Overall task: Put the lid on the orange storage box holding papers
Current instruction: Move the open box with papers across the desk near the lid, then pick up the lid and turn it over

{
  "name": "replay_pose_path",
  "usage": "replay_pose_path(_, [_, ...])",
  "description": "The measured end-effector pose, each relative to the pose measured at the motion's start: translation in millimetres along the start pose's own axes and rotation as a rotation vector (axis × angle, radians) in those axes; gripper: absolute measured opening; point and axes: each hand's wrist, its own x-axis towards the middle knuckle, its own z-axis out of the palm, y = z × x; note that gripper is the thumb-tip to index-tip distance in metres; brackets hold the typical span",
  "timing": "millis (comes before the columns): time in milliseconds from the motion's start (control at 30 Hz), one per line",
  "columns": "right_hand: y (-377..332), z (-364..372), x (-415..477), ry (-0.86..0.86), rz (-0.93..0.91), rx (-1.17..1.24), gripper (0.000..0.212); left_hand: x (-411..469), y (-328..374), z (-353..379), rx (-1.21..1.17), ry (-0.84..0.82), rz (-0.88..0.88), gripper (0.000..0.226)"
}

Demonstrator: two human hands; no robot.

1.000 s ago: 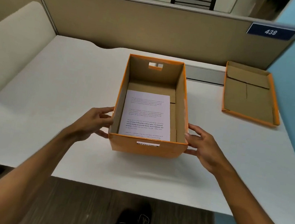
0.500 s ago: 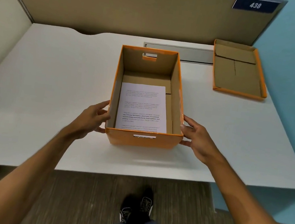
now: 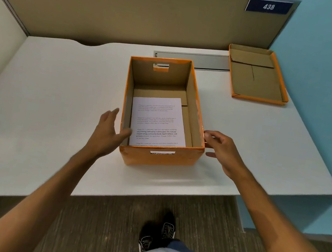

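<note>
The orange storage box [image 3: 161, 159] stands open on the white desk [image 3: 48, 92], with a printed sheet of paper [image 3: 158, 120] lying flat on its cardboard bottom. Its orange lid [image 3: 257, 79] lies upside down at the desk's far right, apart from the box. My left hand [image 3: 107, 131] is by the box's left wall, fingers spread, thumb over the rim, gripping nothing. My right hand [image 3: 222, 149] hovers at the box's near right corner, fingertips close to the rim, fingers loosely curled and holding nothing.
A beige partition [image 3: 133, 14] runs along the desk's back, with a grey cable slot [image 3: 191, 59] in front of it. A blue wall [image 3: 323, 105] bounds the right side. The desk's front edge is just behind my shoes [image 3: 156, 235].
Both hands have come off the box's sides. The left hand opened and lifted to the left wall's rim; the right drew slightly away from the corner. The box stayed put.
</note>
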Motion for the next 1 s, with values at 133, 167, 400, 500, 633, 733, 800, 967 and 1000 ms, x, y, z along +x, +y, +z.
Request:
replay_pose_path(133, [-1.1,-8.4,-3.3,0.089,-0.047,-0.068,0.031,-3.8,25.8,-2.5,0.0,0.014,0.122,0.085])
replay_pose_path(167, [-2.1,-11.9,-3.0,0.108,-0.058,-0.081,0.032,-3.8,34.5,-2.0,-0.007,0.013,0.155,0.083])
replay_pose_path(400, [-9.0,-52.0,9.9,0.197,-0.126,-0.112,0.031,9.3,100.0,20.6,0.023,0.014,0.319,0.07])
replay_pose_path(500, [-9.5,-76.3,21.9,0.221,-0.143,-0.129,0.03,19.5,134.2,39.8,0.028,-0.001,0.355,0.066])
replay_pose_path(633, [-6.5,-115.7,44.4,0.244,-0.178,-0.173,0.028,38.1,184.6,72.4,-0.013,-0.021,0.407,0.062])
replay_pose_path(733, [-2.6,-147.6,67.0,0.244,-0.208,-0.226,0.029,58.7,221.8,102.7,-0.02,-0.025,0.424,0.059])
replay_pose_path(800, [1.8,-168.1,85.3,0.245,-0.212,-0.258,0.029,75.5,244.3,124.5,-0.017,-0.034,0.409,0.057])
replay_pose_path(967, [13.0,-211.9,135.2,0.262,-0.203,-0.33,0.026,116.5,286.8,174.9,-0.017,-0.072,0.373,0.054])
replay_pose_path(1000, [15.8,-218.7,145.7,0.259,-0.199,-0.34,0.025,124.4,293.4,184.2,-0.035,-0.075,0.36,0.053])
